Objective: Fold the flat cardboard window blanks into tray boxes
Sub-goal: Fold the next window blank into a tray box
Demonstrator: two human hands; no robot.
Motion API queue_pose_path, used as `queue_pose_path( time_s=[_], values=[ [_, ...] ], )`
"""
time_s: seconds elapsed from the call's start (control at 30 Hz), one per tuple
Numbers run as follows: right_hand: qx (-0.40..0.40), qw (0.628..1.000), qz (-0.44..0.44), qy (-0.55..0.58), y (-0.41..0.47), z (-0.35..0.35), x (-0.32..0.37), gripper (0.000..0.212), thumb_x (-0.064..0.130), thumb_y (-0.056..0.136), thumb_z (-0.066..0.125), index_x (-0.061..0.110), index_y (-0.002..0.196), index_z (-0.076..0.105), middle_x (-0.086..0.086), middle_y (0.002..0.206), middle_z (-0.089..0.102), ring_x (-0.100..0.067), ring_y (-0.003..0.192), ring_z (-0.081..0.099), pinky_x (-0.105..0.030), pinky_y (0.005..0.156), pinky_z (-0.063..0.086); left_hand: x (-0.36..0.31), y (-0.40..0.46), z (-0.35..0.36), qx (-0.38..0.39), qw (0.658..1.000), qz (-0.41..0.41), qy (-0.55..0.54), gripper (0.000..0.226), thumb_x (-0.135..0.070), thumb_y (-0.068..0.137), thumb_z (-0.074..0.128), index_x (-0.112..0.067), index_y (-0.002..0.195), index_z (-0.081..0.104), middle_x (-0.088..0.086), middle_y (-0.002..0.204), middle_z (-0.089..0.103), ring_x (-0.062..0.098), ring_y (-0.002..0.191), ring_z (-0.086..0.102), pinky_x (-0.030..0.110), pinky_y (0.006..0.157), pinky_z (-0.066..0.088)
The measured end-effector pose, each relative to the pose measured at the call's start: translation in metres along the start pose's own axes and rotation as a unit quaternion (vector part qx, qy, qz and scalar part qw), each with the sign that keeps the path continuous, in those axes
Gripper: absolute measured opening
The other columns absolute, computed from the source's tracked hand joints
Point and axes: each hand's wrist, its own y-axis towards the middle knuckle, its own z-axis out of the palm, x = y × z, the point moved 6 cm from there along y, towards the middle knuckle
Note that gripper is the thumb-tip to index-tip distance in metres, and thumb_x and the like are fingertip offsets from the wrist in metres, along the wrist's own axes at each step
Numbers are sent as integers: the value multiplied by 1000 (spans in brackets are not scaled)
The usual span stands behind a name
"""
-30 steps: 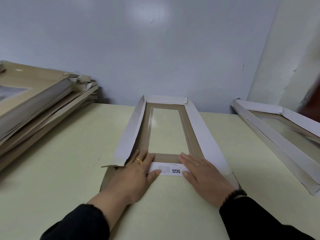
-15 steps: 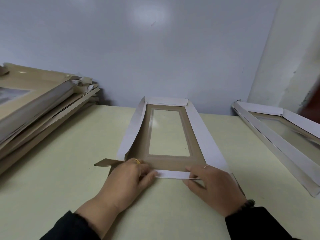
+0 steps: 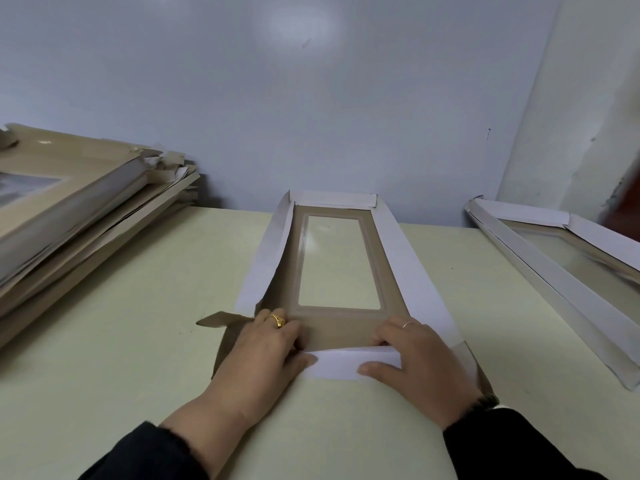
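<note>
- Here, the window blank lies lengthwise on the pale table straight ahead of me, its far end close to the grey wall.
- My left hand grips the near-left corner, fingers curled over the brown inner face and thumb along the white near flap.
- My right hand pinches the same flap at its right end, fingers curled inside, thumb pressed on the white outside.
- The long side walls and the far end wall are white and raised; the left wall leans and buckles near my hand.
- A brown corner tab sticks out flat on the table just left of my left hand.
- A heap of unfolded blanks sits at the far left, well apart.
- A folded tray rests at the right edge.
</note>
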Motion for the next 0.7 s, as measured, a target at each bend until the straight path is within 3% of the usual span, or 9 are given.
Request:
queue_pose_path(
  time_s=[0.1,0.2,0.3,0.37,0.43,0.5,0.6,0.7],
  values=[
    [-30,999,-18,-23,0,-5,8,23,43,80,65,22,82,56,17,81,49,-14,79,47,-25,74,36,-4,-3,-4,-46,998,42,14,18,-32,95,44,-17,87,50,-10,89,36,8,87,33,18,73,28],
    [-128,986,-68,-84,-4,-22,22,26,32,65,77,14,64,59,8,63,57,-10,59,43,-24,59,31,-21,-7,-20,-85,990,108,-26,34,-36,94,38,-11,84,58,-7,89,45,7,85,42,19,69,37],
    [-144,972,-107,-149,-10,-31,35,37,27,50,90,14,56,56,6,56,54,-10,50,41,-25,58,27,-28,-16,-54,-211,958,166,-103,37,-33,97,35,-10,88,62,-5,94,51,8,84,51,16,72,42],
    [-137,967,-128,-172,-14,-35,42,39,26,49,90,16,53,53,7,53,50,-14,42,43,-24,55,26,-13,-20,-77,-307,936,129,-112,36,-30,97,35,-9,92,65,-5,95,52,10,85,51,13,77,39],
    [-112,969,-141,-169,-19,-36,45,31,28,58,79,18,55,50,8,50,47,-13,41,43,-24,52,26,15,-23,-92,-361,923,40,-127,27,-24,95,43,-10,91,65,-1,92,56,6,85,51,10,78,36],
    [-50,981,-126,-135,-24,-33,45,24,30,66,68,19,60,47,9,53,45,-12,46,44,-20,48,28,43,-23,-90,-316,932,-41,-173,18,-8,92,53,-22,87,63,-6,91,60,-2,82,51,4,67,35],
    [68,991,-85,-72,-27,-20,34,24,39,82,57,22,75,42,11,73,44,-7,68,42,-20,64,34,56,-19,-63,-137,962,-42,-231,49,18,84,49,-27,86,69,-10,102,66,-1,89,56,12,72,41],
    [113,987,-88,-65,-32,-13,30,40,60,75,55,23,78,41,12,82,42,-2,75,36,-14,65,27,54,-18,-42,-19,958,-54,-281,67,30,78,40,-26,79,77,-6,106,68,-2,90,60,16,75,44]
  ],
)
